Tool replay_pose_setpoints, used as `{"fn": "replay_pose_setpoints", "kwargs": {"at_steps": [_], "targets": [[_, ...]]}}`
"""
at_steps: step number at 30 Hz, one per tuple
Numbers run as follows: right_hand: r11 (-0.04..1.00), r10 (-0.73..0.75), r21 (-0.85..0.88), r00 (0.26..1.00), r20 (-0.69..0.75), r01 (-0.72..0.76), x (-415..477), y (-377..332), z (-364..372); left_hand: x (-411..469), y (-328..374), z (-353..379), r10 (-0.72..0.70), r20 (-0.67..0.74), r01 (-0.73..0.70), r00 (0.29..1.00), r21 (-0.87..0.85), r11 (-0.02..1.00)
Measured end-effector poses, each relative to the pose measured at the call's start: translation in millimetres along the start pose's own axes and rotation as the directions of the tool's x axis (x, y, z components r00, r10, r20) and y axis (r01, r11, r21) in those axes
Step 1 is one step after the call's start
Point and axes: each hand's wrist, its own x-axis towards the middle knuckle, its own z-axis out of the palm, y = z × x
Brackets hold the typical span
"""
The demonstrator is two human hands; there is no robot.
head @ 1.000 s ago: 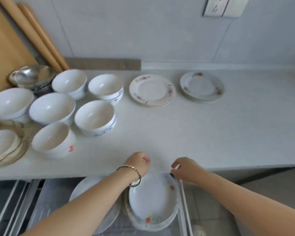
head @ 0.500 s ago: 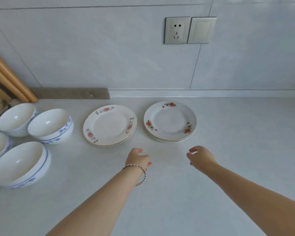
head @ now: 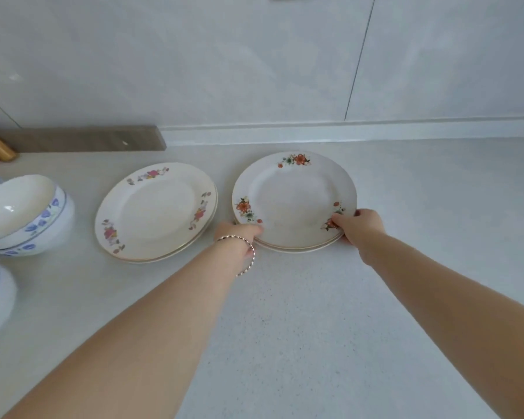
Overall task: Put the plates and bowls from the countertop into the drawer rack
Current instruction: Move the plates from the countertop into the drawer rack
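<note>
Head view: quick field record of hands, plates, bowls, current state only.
left hand: on the near-left rim of the orange-flower plates, bracelet on wrist
right hand: gripping the near-right rim of the same stack
orange-flower plates: stack on the countertop; lifted or not, cannot tell
pink-flower plates: stack to the left, untouched
bowls: far left, blue pattern, partly cut off by the frame
drawer rack: not in view

Cream plate with orange-red flowers (head: pixel 294 201), left of it a cream plate with pink flowers (head: pixel 156 211), farther left a white bowl with blue petal band (head: pixel 28 214), pale speckled countertop (head: pixel 300 313), silver bracelet (head: pixel 242 252)
</note>
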Motion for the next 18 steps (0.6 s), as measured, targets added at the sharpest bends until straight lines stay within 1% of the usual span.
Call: {"fn": "replay_pose_setpoints", "kwargs": {"at_steps": [2, 4, 8, 10, 14, 18], "targets": [[1.000, 0.004, 0.028, 1.000, 0.022, -0.005, 1.3, -0.1, -1.7, 6.4, -2.0, -1.8, 0.039, 0.000, -0.039, 0.999, 0.059, 0.998], [0.997, 0.016, 0.070, 1.000, 0.023, -0.018, -2.5, 0.8, -3.3, 8.4, -3.8, -2.8, 0.036, 0.002, -0.036, 0.999, 0.082, 0.996], [0.990, 0.007, 0.138, 1.000, 0.000, -0.007, -28.4, 10.3, -5.5, -10.8, -15.4, -11.7, -0.037, -0.056, 0.041, 0.998, 0.064, 0.997], [0.988, 0.001, 0.156, 1.000, 0.010, -0.002, -49.8, 20.0, -7.6, -28.9, -28.6, -24.8, -0.056, -0.053, 0.058, 0.997, 0.051, 0.997], [0.990, -0.054, 0.134, 0.995, 0.078, 0.043, -109.7, 39.0, -6.8, -69.6, -55.1, -75.5, -0.106, -0.019, 0.106, 0.994, -0.010, 0.994], [0.981, -0.144, 0.154, 0.977, 0.157, 0.120, -188.2, 45.1, 3.0, -113.2, -78.0, -146.9, -0.103, 0.072, 0.108, 0.992, -0.066, 0.992]]}}
